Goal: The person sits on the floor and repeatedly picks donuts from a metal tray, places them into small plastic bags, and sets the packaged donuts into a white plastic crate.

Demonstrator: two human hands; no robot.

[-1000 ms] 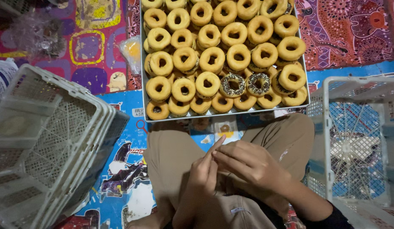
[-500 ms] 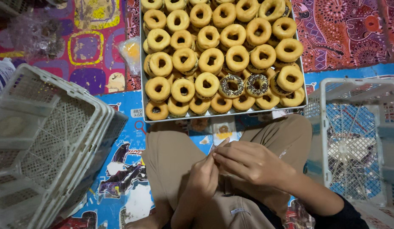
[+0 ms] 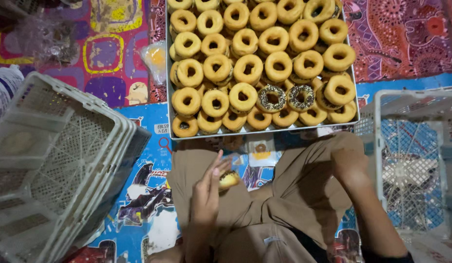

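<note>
Patterned floor mats (image 3: 138, 160) in blue and purple lie under my crossed legs, with a metal tray (image 3: 169, 122) of ring doughnuts ahead. My left hand (image 3: 206, 192) holds a small wrapped doughnut (image 3: 229, 179) over my lap, fingers half curled around it; being soft and light, it should be gripped gently by its edge. My right hand (image 3: 350, 168) rests closed on my knee, holding nothing I can see.

Square metal tray (image 3: 170, 73) crowded with golden ring doughnuts (image 3: 245, 65), two dark sprinkled ones (image 3: 285, 97) near front; stacked white plastic lattice crates (image 3: 55, 160) leftward, another white crate (image 3: 411, 160) rightward, on colourful patterned mats (image 3: 401, 39)
</note>
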